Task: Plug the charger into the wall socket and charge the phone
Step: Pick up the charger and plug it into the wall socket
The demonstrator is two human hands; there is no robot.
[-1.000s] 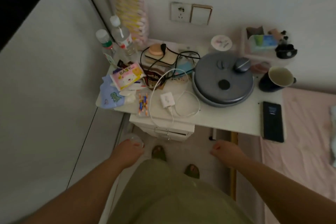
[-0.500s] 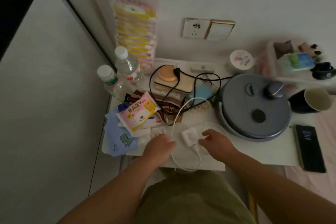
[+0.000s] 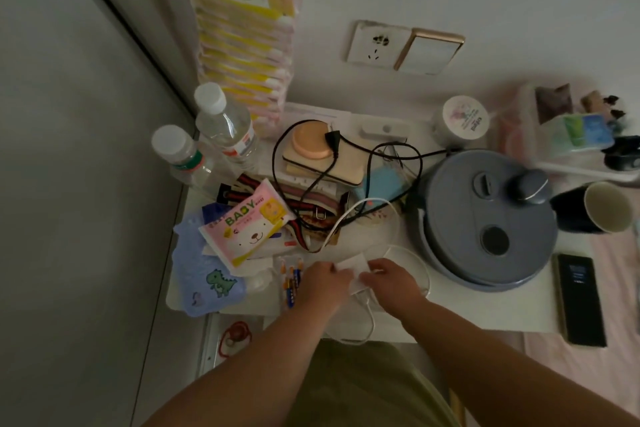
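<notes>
A white charger block (image 3: 353, 269) lies near the front edge of the white bedside table (image 3: 485, 309), with its white cable (image 3: 346, 218) looping back over the clutter and down past the edge. My left hand (image 3: 323, 283) touches its left side and my right hand (image 3: 389, 279) closes on its right side; both partly hide it. The dark phone (image 3: 580, 303) lies flat at the table's right end. The white wall socket (image 3: 377, 44) is on the wall above the table, with nothing plugged in.
A grey round lidded pot (image 3: 485, 218) fills the table's right half, with a dark mug (image 3: 595, 208) beside it. Two water bottles (image 3: 225, 125), a baby wipes pack (image 3: 247, 227), a black cord (image 3: 346, 156) and batteries (image 3: 291, 283) crowd the left. A light switch (image 3: 429, 50) adjoins the socket.
Both hands rose from below the table edge to the charger block and now close on it from either side. The view has moved closer to the table and wall.
</notes>
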